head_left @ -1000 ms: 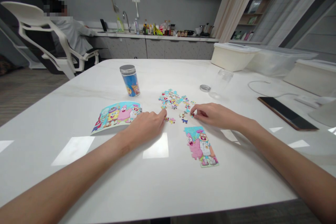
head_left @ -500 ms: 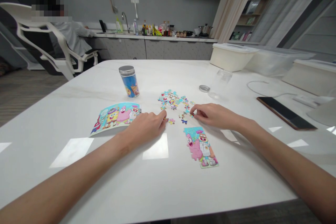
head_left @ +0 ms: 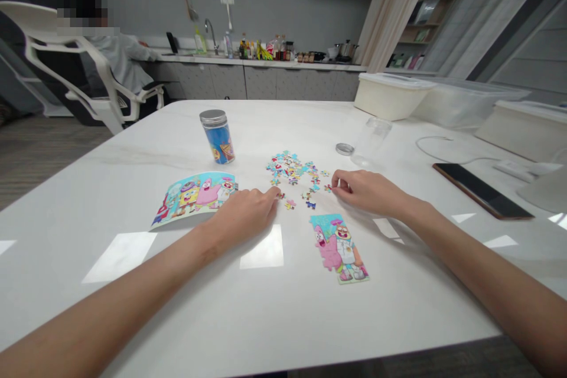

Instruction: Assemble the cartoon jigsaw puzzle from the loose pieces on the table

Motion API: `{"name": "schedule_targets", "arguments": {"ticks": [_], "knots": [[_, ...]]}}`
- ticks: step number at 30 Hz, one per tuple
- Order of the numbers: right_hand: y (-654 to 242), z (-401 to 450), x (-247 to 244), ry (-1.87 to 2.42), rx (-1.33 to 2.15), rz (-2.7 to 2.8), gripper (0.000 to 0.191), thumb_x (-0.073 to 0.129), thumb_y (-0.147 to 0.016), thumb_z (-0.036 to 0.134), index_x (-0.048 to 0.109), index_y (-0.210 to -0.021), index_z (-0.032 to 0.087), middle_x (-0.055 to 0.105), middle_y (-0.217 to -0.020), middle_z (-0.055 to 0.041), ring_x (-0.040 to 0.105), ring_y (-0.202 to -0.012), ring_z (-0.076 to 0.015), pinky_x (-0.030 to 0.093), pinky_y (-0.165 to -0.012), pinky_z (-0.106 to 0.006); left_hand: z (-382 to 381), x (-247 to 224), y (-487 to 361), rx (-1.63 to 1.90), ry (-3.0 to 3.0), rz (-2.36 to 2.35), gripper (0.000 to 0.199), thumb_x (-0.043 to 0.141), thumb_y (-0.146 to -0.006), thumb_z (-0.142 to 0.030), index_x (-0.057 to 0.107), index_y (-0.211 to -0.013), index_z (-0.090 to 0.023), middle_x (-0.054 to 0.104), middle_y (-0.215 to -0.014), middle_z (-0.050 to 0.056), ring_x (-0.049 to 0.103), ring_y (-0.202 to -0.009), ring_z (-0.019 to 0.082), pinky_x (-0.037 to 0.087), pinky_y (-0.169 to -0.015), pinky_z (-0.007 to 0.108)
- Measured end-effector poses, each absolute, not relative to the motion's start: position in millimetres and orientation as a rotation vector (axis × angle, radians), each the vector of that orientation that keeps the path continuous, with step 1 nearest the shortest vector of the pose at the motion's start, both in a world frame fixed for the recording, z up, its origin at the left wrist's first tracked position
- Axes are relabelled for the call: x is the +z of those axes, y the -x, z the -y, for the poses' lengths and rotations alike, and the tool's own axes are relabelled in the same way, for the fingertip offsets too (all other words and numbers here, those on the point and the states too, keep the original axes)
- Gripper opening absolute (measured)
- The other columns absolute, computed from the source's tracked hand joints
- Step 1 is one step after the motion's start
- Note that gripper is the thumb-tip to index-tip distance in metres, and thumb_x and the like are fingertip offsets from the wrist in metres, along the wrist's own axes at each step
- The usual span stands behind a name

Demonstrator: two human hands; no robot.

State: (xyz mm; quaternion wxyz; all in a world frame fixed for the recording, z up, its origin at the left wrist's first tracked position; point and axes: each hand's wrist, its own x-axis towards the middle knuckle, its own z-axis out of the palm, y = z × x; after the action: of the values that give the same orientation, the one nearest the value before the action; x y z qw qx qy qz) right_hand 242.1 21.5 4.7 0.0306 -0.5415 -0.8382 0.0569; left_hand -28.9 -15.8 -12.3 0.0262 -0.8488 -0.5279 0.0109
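1. Two bare hands face each other in the head view, both low over a glossy white tabletop (head_left: pixel 212 319), with a gap between them.
2. The left hand (head_left: pixel 250 209) has its fingers curled in, thumb and forefinger at a small reddish jigsaw piece (head_left: pixel 280 195); whether they pinch it or merely touch it cannot be told.
3. The right hand (head_left: pixel 365 189) is bent likewise, its fingertips at a small multicoloured jigsaw piece (head_left: pixel 328 188); whether it is gripped cannot be told.
4. Between the hands lie a pink-and-yellow jigsaw piece (head_left: pixel 290 205), nearer the left, and a dark-blue jigsaw piece (head_left: pixel 310 205), nearer the right.
5. Beyond that gap spreads a loose heap of mostly light-blue, multicoloured jigsaw pieces (head_left: pixel 292 168).
6. Nearer the wearer than the right hand lies a joined rectangular puzzle section (head_left: pixel 339 248) showing a pink starfish and a figure in white.
7. Left of the left hand is a curved, glossy cartoon picture sheet (head_left: pixel 195 195); beyond it stands a blue-patterned cylindrical jar with a silver lid (head_left: pixel 218 137).
8. Beyond the right hand are a round silver-rimmed lid (head_left: pixel 344 149) and a transparent jar (head_left: pixel 373 140); to its right lies a black, brown-edged phone (head_left: pixel 481 191).
9. Far beyond the left hand, a person in a grey top (head_left: pixel 126 65) sits on a white-framed chair (head_left: pixel 104 68).
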Motion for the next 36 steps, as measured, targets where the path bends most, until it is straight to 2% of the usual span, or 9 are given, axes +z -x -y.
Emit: {"name": "schedule_targets", "arguments": {"ticks": [9, 14, 17, 23, 25, 29, 36], "knots": [[-241, -22, 4, 1.668, 0.207, 2.535, 0.017, 0.043, -0.089, 0.029, 0.059, -0.09, 0.022, 0.068, -0.081, -0.0044, 0.055, -0.067, -0.0174, 0.033, -0.055, -0.029, 17, -9, 29, 0.034, 2.623, 1.645, 0.041, 0.029, -0.098, -0.028, 0.057, -0.127, -0.018, 0.071, -0.082, 0.012, 0.068, -0.074, 0.025, 0.048, -0.068, 0.034], [-242, -22, 3, 1.664, 0.239, 2.533, 0.017, 0.044, -0.089, 0.03, 0.058, -0.09, 0.022, 0.068, -0.081, -0.0041, 0.055, -0.066, -0.0175, 0.034, -0.056, -0.029, 18, -9, 29, 0.005, 2.611, 1.665, 0.043, 0.03, -0.098, -0.029, 0.047, -0.136, -0.017, 0.07, -0.08, 0.012, 0.067, -0.071, 0.025, 0.047, -0.066, 0.034], [-241, -22, 3, 1.669, 0.256, 2.536, 0.015, 0.044, -0.089, 0.03, 0.057, -0.09, 0.023, 0.068, -0.081, -0.0039, 0.055, -0.067, -0.0177, 0.034, -0.056, -0.03, 18, -6, 27, -0.02, 2.558, 1.764, 0.044, 0.033, -0.096, -0.032, 0.046, -0.135, -0.015, 0.069, -0.079, 0.012, 0.067, -0.071, 0.027, 0.045, -0.062, 0.033], [-237, -21, 3, 1.659, 0.258, 2.541, 0.014, 0.042, -0.091, 0.032, 0.053, -0.09, 0.023, 0.067, -0.08, -0.004, 0.055, -0.067, -0.0186, 0.032, -0.056, -0.03, 5, -2, 23, -0.151, 2.484, 2.006, 0.047, 0.041, -0.092, -0.04, 0.046, -0.131, -0.013, 0.069, -0.09, 0.014, 0.067, -0.08, 0.028, 0.045, -0.064, 0.033], [-237, -21, 3, 1.651, 0.251, 2.54, 0.014, 0.042, -0.091, 0.032, 0.053, -0.088, 0.023, 0.067, -0.08, -0.0047, 0.055, -0.067, -0.0189, 0.032, -0.056, -0.031, -6, -2, 22, -0.153, 2.531, 1.995, 0.044, 0.041, -0.093, -0.038, 0.047, -0.129, -0.013, 0.068, -0.092, 0.015, 0.067, -0.082, 0.027, 0.045, -0.066, 0.032], [-240, -22, 0, 1.641, 0.248, 2.542, 0.014, 0.042, -0.091, 0.032, 0.053, -0.089, 0.023, 0.067, -0.079, -0.0049, 0.055, -0.066, -0.0191, 0.033, -0.056, -0.031, -25, -1, 20, -0.132, 2.579, 1.95, 0.037, 0.029, -0.097, -0.023, 0.052, -0.125, -0.015, 0.07, -0.091, 0.013, 0.067, -0.088, 0.024, 0.046, -0.072, 0.032], [-245, -25, -4, 1.619, 0.222, 2.569, 0.017, 0.041, -0.091, 0.036, 0.053, -0.092, 0.023, 0.066, -0.08, -0.0054, 0.056, -0.067, -0.0194, 0.031, -0.055, -0.031, -35, -5, 22, -0.233, 2.621, 1.949, 0.031, 0.041, -0.094, -0.03, 0.061, -0.114, -0.02, 0.072, -0.092, 0.011, 0.067, -0.089, 0.025, 0.047, -0.076, 0.034]]}}
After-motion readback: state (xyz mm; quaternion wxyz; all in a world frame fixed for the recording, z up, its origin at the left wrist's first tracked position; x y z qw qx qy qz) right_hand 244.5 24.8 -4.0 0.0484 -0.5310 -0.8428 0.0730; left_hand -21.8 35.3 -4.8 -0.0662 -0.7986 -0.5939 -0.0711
